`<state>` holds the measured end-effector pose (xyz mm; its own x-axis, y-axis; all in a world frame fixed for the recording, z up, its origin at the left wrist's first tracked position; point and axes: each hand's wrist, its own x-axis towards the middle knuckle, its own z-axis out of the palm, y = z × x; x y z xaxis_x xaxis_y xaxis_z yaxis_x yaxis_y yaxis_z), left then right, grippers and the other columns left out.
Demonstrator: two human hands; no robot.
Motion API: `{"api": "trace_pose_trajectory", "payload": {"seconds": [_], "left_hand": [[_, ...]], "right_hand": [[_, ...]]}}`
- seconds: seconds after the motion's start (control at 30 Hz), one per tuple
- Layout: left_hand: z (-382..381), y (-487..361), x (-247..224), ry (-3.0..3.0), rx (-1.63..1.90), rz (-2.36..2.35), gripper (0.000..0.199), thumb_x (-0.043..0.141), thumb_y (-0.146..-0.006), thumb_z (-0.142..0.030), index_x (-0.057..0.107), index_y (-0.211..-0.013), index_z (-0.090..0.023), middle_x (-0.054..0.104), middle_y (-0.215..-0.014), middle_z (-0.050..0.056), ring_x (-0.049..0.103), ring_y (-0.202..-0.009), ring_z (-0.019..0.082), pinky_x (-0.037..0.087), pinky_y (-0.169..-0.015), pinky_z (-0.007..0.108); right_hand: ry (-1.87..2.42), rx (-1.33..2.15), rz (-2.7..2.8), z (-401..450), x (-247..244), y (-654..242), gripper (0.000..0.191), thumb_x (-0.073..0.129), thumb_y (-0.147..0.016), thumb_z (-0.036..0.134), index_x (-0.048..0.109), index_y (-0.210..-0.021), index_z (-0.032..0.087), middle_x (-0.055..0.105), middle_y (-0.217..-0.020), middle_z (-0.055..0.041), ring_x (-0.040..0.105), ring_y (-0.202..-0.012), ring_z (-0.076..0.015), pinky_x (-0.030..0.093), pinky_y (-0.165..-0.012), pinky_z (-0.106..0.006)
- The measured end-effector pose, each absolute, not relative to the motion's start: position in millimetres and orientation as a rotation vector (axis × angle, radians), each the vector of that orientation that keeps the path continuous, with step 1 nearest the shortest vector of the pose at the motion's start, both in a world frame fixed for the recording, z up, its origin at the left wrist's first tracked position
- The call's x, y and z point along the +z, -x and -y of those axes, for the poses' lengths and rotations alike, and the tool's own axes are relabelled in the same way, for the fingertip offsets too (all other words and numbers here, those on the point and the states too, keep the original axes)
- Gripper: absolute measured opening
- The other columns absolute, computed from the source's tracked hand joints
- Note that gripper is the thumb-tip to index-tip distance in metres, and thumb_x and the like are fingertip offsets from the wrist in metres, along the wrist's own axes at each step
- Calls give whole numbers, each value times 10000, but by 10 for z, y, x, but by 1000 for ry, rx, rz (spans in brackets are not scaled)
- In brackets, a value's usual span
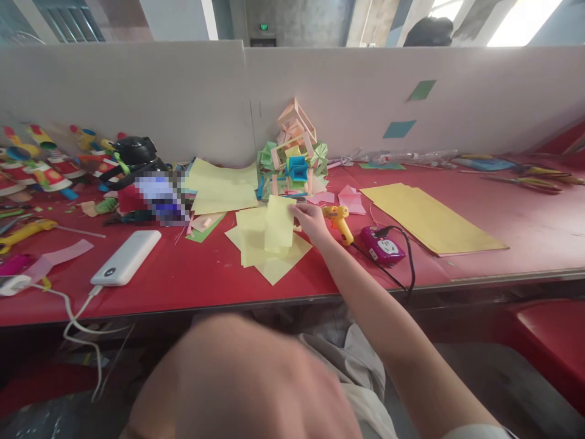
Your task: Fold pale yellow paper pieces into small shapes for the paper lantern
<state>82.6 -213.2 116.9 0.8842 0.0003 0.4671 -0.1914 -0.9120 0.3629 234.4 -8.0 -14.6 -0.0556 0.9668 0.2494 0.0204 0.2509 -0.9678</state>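
My right hand (312, 221) pinches the edge of a small pale yellow sheet of paper (279, 228) and holds it raised. Under it, several more yellow sheets (273, 268) overlap at angles on the red table. Very near the camera, my left hand (242, 384) is a large blur at the bottom; its fingers cannot be made out. Just right of my right hand lies a yellow hot glue gun (340, 222), close to a purple power socket (382, 246) with a black plug in it. Behind the sheets stands a folded-paper construction (295, 155) in peach, green and blue.
A larger yellow sheet (223, 186) lies back left, and a yellow stack (434, 219) on the right. A white power bank (127, 258) with a cable sits front left. Scissors (532, 183) lie far right. A grey partition (347, 97) closes off the back.
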Motion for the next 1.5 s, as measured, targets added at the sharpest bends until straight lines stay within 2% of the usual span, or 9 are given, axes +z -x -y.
{"api": "trace_pose_trajectory", "payload": {"seconds": [0.1, 0.23, 0.33, 0.43, 0.6, 0.93, 1.13, 1.3, 1.5], "left_hand": [[1361, -650, 1061, -2340, 713, -572, 337, 650, -668, -585, 748, -880, -343, 707, -886, 76, 673, -810, 231, 535, -625, 324], [439, -543, 620, -1891, 1217, -1319, 444, 723, -712, -466, 668, -1086, -232, 662, -1180, 106, 629, -1022, 236, 515, -873, 374], [110, -522, 245, -1557, 1170, -1412, 509, 752, -696, -482, 647, -1085, -171, 665, -1164, 137, 640, -1003, 239, 531, -792, 336], [53, -499, 11, -1428, 1089, -1261, 488, 740, -690, -576, 692, -949, -166, 719, -931, 91, 660, -838, 220, 526, -662, 293], [113, -459, -70, -1378, 1203, -1190, 488, 804, -594, -608, 714, -742, -152, 707, -746, 60, 651, -699, 201, 534, -638, 303], [126, -468, -82, -1279, 1318, -1090, 521, 822, -577, -596, 740, -852, -160, 725, -800, 62, 654, -725, 186, 540, -683, 294], [82, -472, -128, -1272, 1424, -1151, 451, 840, -574, -531, 728, -772, -142, 669, -672, 28, 596, -618, 144, 510, -655, 283], [109, -501, -96, -1276, 1465, -1161, 404, 797, -633, -519, 738, -819, -165, 697, -750, 39, 623, -667, 159, 499, -642, 266], [123, -515, -70, -1208, 1474, -1181, 407, 825, -603, -511, 728, -784, -160, 686, -725, 37, 631, -667, 164, 504, -627, 267]], "right_hand": [[1010, 1052, 1382, 86, -138, -2337, 380, 669, -736, 534, 592, -622, 180, 509, -535, 13, 444, -502, -100, 353, -481, -239], [995, 1053, 1386, 92, -115, -2335, 386, 674, -735, 530, 581, -601, 180, 488, -519, 22, 436, -491, -92, 359, -483, -236], [982, 1075, 1363, 84, -115, -2332, 396, 695, -712, 550, 604, -622, 175, 511, -540, 18, 451, -496, -92, 378, -491, -237], [970, 1108, 1340, 72, -139, -2323, 410, 711, -692, 574, 638, -674, 171, 554, -582, 6, 477, -512, -98, 401, -500, -240], [950, 1125, 1369, 61, -185, -2306, 399, 703, -711, 568, 658, -702, 171, 559, -596, 3, 498, -527, -102, 419, -517, -239], [955, 1074, 1452, 68, -185, -2327, 401, 680, -753, 556, 626, -640, 175, 507, -532, 16, 465, -502, -101, 382, -495, -240], [932, 1112, 1489, 44, -218, -2318, 416, 671, -762, 571, 622, -646, 174, 526, -538, 9, 471, -502, -100, 362, -485, -235], [943, 1115, 1515, 71, -202, -2306, 429, 672, -758, 573, 592, -607, 179, 505, -528, 17, 462, -502, -97, 344, -486, -235], [931, 1097, 1531, 80, -185, -2298, 412, 661, -760, 562, 609, -613, 180, 527, -549, 9, 469, -518, -105, 359, -503, -243]]}}
